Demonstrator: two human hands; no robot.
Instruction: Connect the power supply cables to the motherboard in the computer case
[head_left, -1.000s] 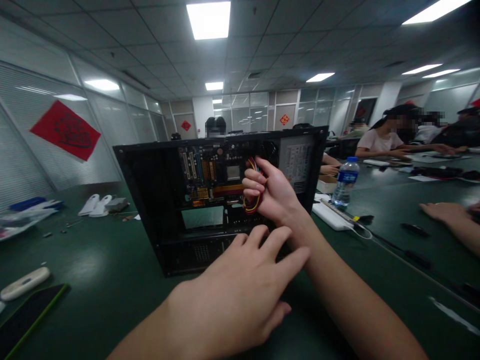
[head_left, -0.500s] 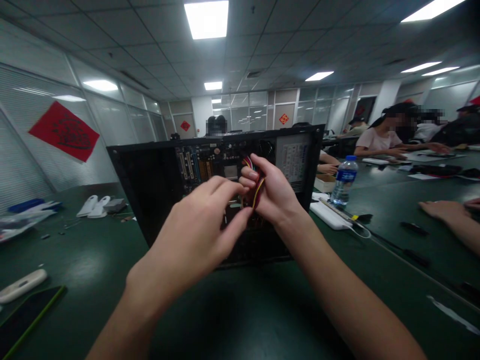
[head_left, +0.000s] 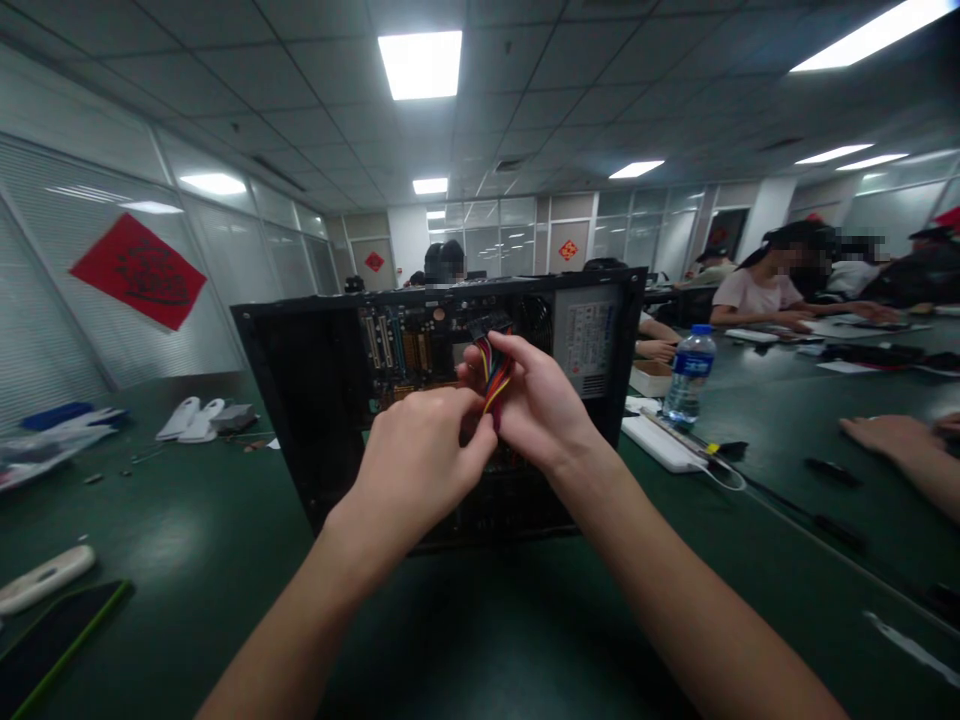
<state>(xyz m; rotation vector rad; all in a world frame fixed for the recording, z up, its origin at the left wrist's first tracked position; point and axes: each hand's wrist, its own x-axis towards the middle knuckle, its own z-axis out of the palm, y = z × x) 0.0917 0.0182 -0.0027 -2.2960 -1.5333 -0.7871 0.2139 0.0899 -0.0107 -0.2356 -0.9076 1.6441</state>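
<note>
A black computer case (head_left: 300,390) stands upright on the green table, its open side facing me. Inside it show a motherboard (head_left: 401,350) and, at the upper right, a silver power supply (head_left: 589,345). My right hand (head_left: 544,400) is closed round a bundle of coloured power cables (head_left: 495,378), red, yellow and dark. A black connector (head_left: 486,326) sits at the upper end of the bundle, above the fingers. Lower on the same bundle, the thumb and fingers of my left hand (head_left: 424,450) pinch the wires.
To the right are a water bottle (head_left: 688,375), a white power bank-like device (head_left: 664,440) with a cable, and another person's hand (head_left: 874,440). On the left lie white objects (head_left: 191,420), plastic bags (head_left: 60,455) and a green-edged dark pad (head_left: 60,640). Several people sit farther back.
My left hand has closed in on the cables and now pinches them. The bundle has turned, so its black connector shows above my right hand. The view has shifted slightly.
</note>
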